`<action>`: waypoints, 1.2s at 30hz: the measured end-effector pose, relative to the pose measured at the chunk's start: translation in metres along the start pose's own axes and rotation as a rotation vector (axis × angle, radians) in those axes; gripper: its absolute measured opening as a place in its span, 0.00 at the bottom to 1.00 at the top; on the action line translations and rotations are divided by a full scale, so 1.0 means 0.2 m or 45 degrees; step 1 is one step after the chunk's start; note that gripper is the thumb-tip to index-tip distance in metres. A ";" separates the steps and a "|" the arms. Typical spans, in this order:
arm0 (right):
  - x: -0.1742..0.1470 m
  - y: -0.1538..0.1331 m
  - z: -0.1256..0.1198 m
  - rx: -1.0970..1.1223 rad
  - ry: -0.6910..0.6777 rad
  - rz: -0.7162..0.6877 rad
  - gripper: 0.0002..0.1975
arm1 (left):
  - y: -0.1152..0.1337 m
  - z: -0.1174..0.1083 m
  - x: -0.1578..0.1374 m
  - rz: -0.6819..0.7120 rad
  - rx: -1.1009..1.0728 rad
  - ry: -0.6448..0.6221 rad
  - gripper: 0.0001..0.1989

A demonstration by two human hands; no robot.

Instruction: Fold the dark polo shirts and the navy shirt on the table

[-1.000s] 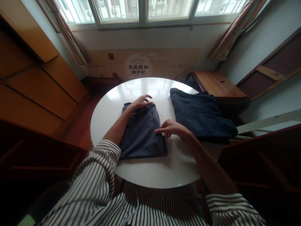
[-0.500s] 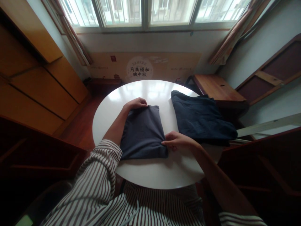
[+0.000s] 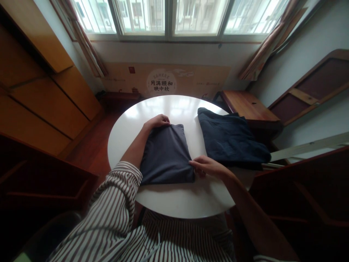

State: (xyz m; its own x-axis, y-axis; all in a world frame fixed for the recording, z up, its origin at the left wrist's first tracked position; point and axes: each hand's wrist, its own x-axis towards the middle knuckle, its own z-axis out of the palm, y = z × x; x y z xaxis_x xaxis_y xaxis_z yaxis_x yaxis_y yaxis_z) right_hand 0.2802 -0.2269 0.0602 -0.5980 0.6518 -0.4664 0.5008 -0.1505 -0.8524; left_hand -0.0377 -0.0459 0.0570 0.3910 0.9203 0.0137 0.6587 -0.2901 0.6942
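Observation:
A folded grey garment (image 3: pixel 166 156) lies flat on the white oval table (image 3: pixel 174 203); its exact kind does not show. My left hand (image 3: pixel 158 120) is closed at its far edge, fingers pinching the cloth near the far left corner. On the near right side, my right hand (image 3: pixel 205 165) pinches the garment's right edge between thumb and fingers. Small creases run from that grip across the cloth. To the right rests a folded dark navy garment (image 3: pixel 230 138), touched by neither hand and reaching over the table's right edge.
Behind the table on the right stands a wooden stool or small bench (image 3: pixel 249 105). Dark wooden chairs (image 3: pixel 297 200) flank me on both sides. Orange-brown cabinets (image 3: pixel 49 98) line the left wall. A printed banner (image 3: pixel 163 80) hangs below the window.
My right hand has slid slightly up the garment's right edge, still pinching it. The left hand keeps its hold at the far edge. The camera view has shifted a little.

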 end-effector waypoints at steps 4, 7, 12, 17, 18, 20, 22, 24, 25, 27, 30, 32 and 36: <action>-0.08 0.02 0.10 -0.024 0.077 0.037 0.28 | -0.02 0.02 0.00 -0.022 -0.067 -0.040 0.16; -0.13 0.05 0.16 -0.111 0.140 -0.061 0.26 | -0.02 0.02 0.00 -0.018 -0.085 -0.056 0.17; -0.18 0.09 0.17 -0.139 0.176 -0.217 0.24 | -0.03 0.02 0.01 -0.038 -0.114 -0.044 0.16; -0.23 0.11 0.17 -0.089 0.243 -0.230 0.23 | -0.05 0.03 0.01 -0.035 -0.181 -0.035 0.16; -0.24 0.11 0.18 -0.096 0.269 -0.236 0.23 | -0.04 0.03 0.01 -0.036 -0.184 -0.034 0.16; -0.25 0.10 0.19 -0.136 0.308 -0.246 0.23 | -0.01 0.03 0.00 -0.030 -0.157 -0.019 0.15; -0.25 0.10 0.20 -0.198 0.339 -0.255 0.24 | 0.02 0.01 -0.02 -0.005 -0.105 0.030 0.14; -0.25 0.10 0.21 -0.287 0.416 -0.282 0.24 | 0.04 -0.04 -0.06 0.041 -0.050 0.135 0.13; -0.25 0.10 0.21 -0.349 0.488 -0.302 0.24 | 0.04 -0.07 -0.10 0.064 -0.025 0.195 0.12; -0.23 0.07 0.23 -0.503 0.643 -0.373 0.24 | 0.00 -0.15 -0.20 0.086 0.022 0.310 0.13; -0.18 -0.04 0.31 -0.799 0.578 -0.634 0.21 | -0.10 -0.22 -0.39 0.004 0.045 0.443 0.17; -0.11 -0.16 0.39 -1.036 0.360 -0.846 0.18 | -0.17 -0.23 -0.50 -0.068 0.007 0.469 0.21; 0.07 -0.36 0.61 -1.420 0.160 -0.977 0.16 | -0.27 -0.15 -0.59 -0.155 -0.134 0.427 0.31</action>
State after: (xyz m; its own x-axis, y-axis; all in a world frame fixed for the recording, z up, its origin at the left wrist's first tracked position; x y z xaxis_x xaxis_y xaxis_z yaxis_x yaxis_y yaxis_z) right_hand 0.1592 -0.2985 0.0867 -0.9223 0.3705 0.1104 0.3418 0.9149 -0.2147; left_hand -0.1386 -0.1320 0.0395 0.0699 0.9863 0.1495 0.6106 -0.1608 0.7754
